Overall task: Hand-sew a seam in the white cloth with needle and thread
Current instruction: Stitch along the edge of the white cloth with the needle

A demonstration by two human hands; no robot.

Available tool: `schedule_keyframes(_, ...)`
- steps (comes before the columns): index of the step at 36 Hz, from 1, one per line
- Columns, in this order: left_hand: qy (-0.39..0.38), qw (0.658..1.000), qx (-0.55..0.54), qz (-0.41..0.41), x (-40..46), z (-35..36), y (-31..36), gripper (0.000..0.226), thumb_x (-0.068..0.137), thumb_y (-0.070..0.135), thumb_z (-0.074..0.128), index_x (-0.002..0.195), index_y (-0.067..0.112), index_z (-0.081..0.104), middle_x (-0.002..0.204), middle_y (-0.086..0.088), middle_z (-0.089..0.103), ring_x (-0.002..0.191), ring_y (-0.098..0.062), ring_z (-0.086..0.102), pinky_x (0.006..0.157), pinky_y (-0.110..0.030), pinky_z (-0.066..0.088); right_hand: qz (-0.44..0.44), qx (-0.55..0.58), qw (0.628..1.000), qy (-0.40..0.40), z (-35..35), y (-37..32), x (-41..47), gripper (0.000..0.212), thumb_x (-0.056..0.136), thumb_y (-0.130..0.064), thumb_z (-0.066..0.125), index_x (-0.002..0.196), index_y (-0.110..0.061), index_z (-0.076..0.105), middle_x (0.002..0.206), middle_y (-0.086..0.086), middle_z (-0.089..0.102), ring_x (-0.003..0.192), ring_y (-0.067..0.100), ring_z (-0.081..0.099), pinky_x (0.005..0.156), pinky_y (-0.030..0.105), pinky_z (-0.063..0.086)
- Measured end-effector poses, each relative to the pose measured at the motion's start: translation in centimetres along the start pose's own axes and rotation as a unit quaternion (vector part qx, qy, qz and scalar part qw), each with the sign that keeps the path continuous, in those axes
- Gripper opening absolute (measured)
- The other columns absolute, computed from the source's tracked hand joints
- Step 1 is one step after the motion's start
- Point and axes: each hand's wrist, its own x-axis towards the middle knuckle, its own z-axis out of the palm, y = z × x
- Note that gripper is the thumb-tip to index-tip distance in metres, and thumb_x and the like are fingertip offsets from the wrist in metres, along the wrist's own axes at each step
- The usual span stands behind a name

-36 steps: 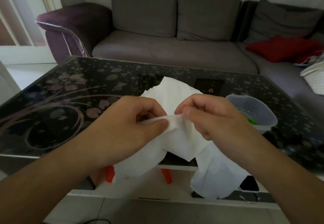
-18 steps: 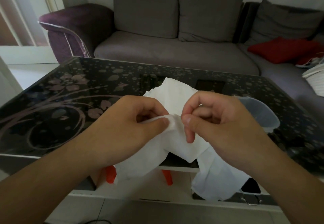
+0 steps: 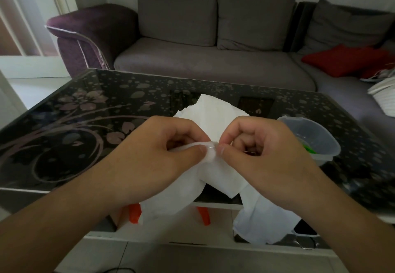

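Now the right hand (image 3: 260, 153) has closed in, pinching the needle (image 3: 211, 148) against the fold of white cloth (image 3: 215, 172) the left hand (image 3: 158, 155) grips at frame centre; best push shallow and level.

the desk (image 3: 89, 127) is black glass, printed with pale flowers, swirls and scattered spots. white cloth (image 3: 215, 112) lies on it near the middle and spills over the near edge. to the right stands a translucent plastic tub (image 3: 320, 142), something green inside it. beneath the glass, a white lower shelf (image 3: 213, 205) shows.
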Motion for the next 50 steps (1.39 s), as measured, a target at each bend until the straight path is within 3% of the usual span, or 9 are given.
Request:
schedule_keyframes(4,-0.001,1.000,-0.001,-0.001,-0.03,-0.05,0.16,0.015,0.098,0.029,0.064,0.100,0.035,0.078,0.096,0.018,0.077,0.095,-0.003,0.073,0.083,-0.025,0.058,0.000,0.013,1.000,0.002,0.01,-0.21,-0.16,0.010,0.094,-0.024,0.071,0.098,-0.032,0.064,0.055,-0.002,0.060,0.049,0.008,0.055,0.052,0.011,0.044)
schedule_keyframes(9,0.001,1.000,-0.004,0.002,-0.07,-0.06,0.14,0.016,0.097,0.029,0.064,0.101,0.035,0.077,0.097,0.019,0.077,0.095,-0.002,0.073,0.082,-0.022,0.058,-0.032,-0.006,0.999,-0.009,0.05,-0.08,-0.14,0.019,0.097,-0.023,0.067,0.111,-0.036,0.070,0.051,-0.002,0.054,0.047,0.010,0.051,0.055,0.012,0.044)
schedule_keyframes(13,0.000,1.000,-0.009,0.000,-0.06,-0.02,0.07,0.016,0.098,0.027,0.064,0.101,0.036,0.078,0.097,0.019,0.077,0.095,-0.003,0.073,0.082,-0.024,0.057,-0.035,-0.018,0.999,-0.037,0.06,-0.01,-0.05,0.017,0.100,-0.023,0.062,0.105,-0.033,0.075,0.048,-0.003,0.049,0.045,0.009,0.047,0.052,0.010,0.041)
schedule_keyframes(28,0.027,0.999,0.043,0.009,-0.04,0.40,0.00,0.017,0.093,0.038,0.061,0.100,0.037,0.076,0.095,0.022,0.074,0.094,0.001,0.071,0.082,-0.023,0.060,0.004,-0.041,0.999,-0.016,0.44,0.37,0.15,0.017,0.097,-0.024,0.063,0.082,-0.030,0.066,0.060,-0.005,0.062,0.061,0.008,0.061,0.063,0.008,0.046)
schedule_keyframes(34,0.043,0.997,0.062,-0.003,0.09,0.50,-0.09,0.014,0.092,0.039,0.062,0.096,0.038,0.076,0.092,0.026,0.074,0.090,0.005,0.070,0.076,-0.009,0.054,0.005,-0.039,0.999,-0.017,0.52,0.42,0.11,0.018,0.097,-0.022,0.063,0.081,-0.029,0.066,0.061,-0.005,0.062,0.065,0.008,0.062,0.067,0.012,0.051)
schedule_keyframes(40,0.048,0.996,0.073,-0.015,0.20,0.55,-0.21,0.010,0.095,0.036,0.066,0.093,0.038,0.076,0.088,0.026,0.073,0.087,0.004,0.070,0.071,-0.010,0.052,0.008,-0.035,0.999,-0.017,0.48,0.31,0.09,0.019,0.097,-0.020,0.062,0.081,-0.029,0.066,0.063,-0.005,0.062,0.068,0.007,0.063,0.069,0.009,0.049)
schedule_keyframes(50,0.044,0.997,0.062,-0.018,0.25,0.63,-0.29,0.012,0.093,0.039,0.064,0.092,0.038,0.075,0.088,0.025,0.074,0.086,0.003,0.070,0.077,-0.020,0.056,0.015,-0.033,0.999,-0.021,0.45,0.19,0.05,0.019,0.098,-0.020,0.061,0.081,-0.029,0.066,0.063,-0.004,0.062,0.067,0.008,0.062,0.064,0.006,0.046)
